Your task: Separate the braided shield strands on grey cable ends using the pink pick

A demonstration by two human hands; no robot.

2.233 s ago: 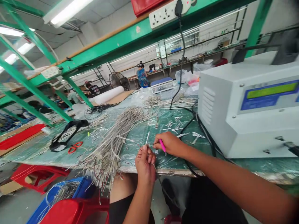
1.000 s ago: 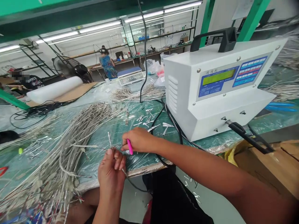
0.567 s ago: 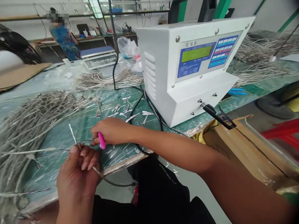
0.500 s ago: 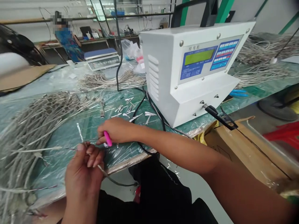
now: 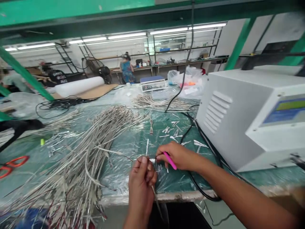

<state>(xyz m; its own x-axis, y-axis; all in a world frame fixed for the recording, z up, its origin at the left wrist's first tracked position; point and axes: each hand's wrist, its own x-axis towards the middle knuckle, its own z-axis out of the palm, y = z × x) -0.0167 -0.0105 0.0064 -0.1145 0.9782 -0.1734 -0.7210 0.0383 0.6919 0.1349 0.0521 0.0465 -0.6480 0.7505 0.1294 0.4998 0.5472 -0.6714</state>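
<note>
My left hand (image 5: 142,183) is closed, thumb and fingertips pinched on a thin grey cable (image 5: 155,199) whose length hangs down below the palm. A narrow silvery strip (image 5: 147,147) stands up just beyond the fingertips. My right hand (image 5: 177,155) is closed around a tool with a bright pink handle (image 5: 170,160); its working end is hidden by the fingers. The right fingertips are close to the left ones, just to their right. Left of my hands lies a large bundle of grey cables (image 5: 95,152), loose ends spread across the plastic-covered green table (image 5: 126,136).
Silvery scraps (image 5: 166,129) and black cords (image 5: 194,178) lie beyond and right of my hands. A white machine (image 5: 220,140) stands at the right. Orange-handled scissors (image 5: 17,162) rest at far left. A scale (image 5: 153,85) and another cable bundle (image 5: 164,103) are farther back. People sit in the background.
The view has swung left and up, so the machine shows farther right and more of the left table appears. My hands stay close together, still holding the cable and the pink-handled tool.
</note>
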